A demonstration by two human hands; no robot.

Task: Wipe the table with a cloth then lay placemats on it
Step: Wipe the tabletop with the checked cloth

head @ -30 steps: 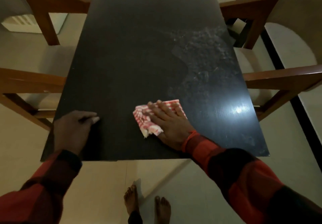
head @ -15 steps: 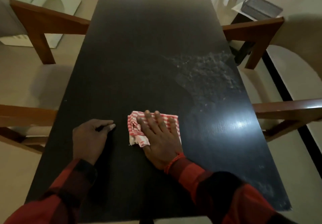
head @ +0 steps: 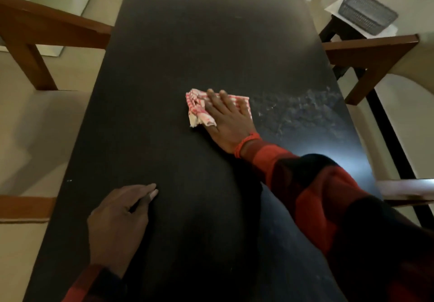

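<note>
Two hands on the dark table: right hand presses flat, fingers straight, on the red-checked cloth mid-table, dusty smear at three o'clock. Left hand rests at seven o'clock, fingers relaxed, empty. Soft, light cloth, likely to bunch; palm it flat.

A dark table bears a red-checked cloth beside a smeared patch.

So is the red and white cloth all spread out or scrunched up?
Scrunched up: the cloth sits bunched in folds under the flat right hand.
</note>
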